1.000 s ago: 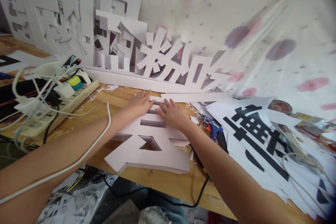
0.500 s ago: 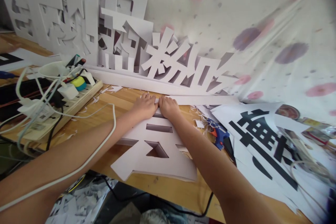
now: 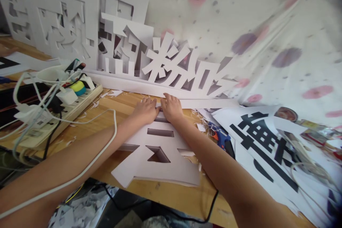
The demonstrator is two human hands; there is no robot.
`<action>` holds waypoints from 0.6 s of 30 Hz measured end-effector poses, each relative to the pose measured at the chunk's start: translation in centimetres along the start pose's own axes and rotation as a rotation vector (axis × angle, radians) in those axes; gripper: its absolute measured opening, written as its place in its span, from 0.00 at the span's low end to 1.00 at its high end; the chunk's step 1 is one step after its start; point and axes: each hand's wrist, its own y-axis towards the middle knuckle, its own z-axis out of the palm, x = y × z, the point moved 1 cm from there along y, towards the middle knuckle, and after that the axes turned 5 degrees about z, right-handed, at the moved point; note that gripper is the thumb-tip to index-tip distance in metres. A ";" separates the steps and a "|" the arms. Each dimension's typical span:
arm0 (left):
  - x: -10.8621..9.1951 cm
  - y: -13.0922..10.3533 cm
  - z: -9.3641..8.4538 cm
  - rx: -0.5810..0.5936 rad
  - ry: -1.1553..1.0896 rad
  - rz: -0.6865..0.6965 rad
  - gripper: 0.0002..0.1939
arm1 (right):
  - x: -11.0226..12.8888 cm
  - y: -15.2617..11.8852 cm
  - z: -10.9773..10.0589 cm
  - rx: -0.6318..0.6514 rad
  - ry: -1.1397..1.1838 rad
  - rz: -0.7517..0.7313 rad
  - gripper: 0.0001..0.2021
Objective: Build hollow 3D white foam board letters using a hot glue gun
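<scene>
A white foam-board cut-out character [image 3: 171,167] lies on the wooden table in front of me, with thick side walls and several openings through it. My left hand [image 3: 146,111] is closed over its far end, fingers bent down and the thumb side turned inward. Right beside it, my right hand [image 3: 171,107] grips the same end with its index finger raised a little. A long white strip [image 3: 208,103] runs out to the right from under the right hand. The fingertips of both hands are partly hidden, and so is the cut-out's far edge.
A power strip [image 3: 72,108] with plugs and tangled cables stands at left; one white cable crosses my left forearm. At right lie a blue glue gun [image 3: 222,138] and sheets with a printed black character [image 3: 263,135]. White cut-out characters [image 3: 171,64] stand along the back.
My right index finger has lifted and stretched out, and the left hand has shifted slightly at the far end. The cut-out stays nearly in place; the view has tilted a little.
</scene>
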 end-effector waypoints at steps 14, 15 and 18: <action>-0.2 0.0 -0.1 0.019 -0.030 -0.041 0.27 | -1.6 -3.6 -2.1 -0.303 0.300 -0.003 0.26; -0.2 0.0 -0.1 0.016 -0.030 -0.040 0.27 | -1.7 -4.1 -2.1 -0.294 0.296 -0.019 0.26; -0.1 0.0 0.0 -0.002 -0.028 -0.023 0.26 | -1.7 -5.4 -1.2 -0.190 0.250 -0.107 0.27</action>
